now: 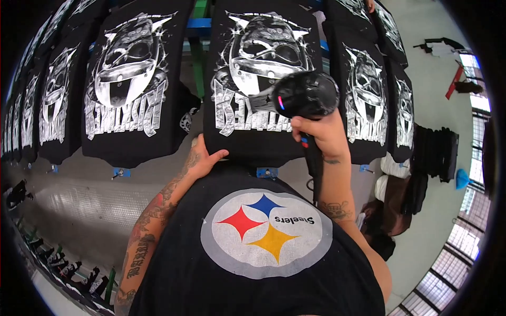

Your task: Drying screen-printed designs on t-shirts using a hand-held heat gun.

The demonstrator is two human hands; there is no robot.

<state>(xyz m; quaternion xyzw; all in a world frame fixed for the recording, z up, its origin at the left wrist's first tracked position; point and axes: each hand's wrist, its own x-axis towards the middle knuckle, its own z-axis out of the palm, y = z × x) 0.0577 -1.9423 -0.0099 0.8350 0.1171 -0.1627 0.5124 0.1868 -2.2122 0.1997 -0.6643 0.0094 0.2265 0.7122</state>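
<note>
My right hand (322,132) grips the handle of a black hair dryer (306,96) with lit red and blue marks on its body. The flat nozzle (263,102) points left, over the lettering of a white print on a black T-shirt (245,148). That shirt is stretched over a board in front of me, and the dryer hides part of the print. At the board's near left corner my left hand (205,158) touches the edge, thumb spread from the forefinger; its other fingers are mostly hidden.
More black shirts with the same print lie on boards to the left (128,144) and right (365,148). Blue clamp brackets (267,173) sit below the near edges. Dark cloth (435,154) is piled at right. Part of another person's hand (371,5) shows at top right.
</note>
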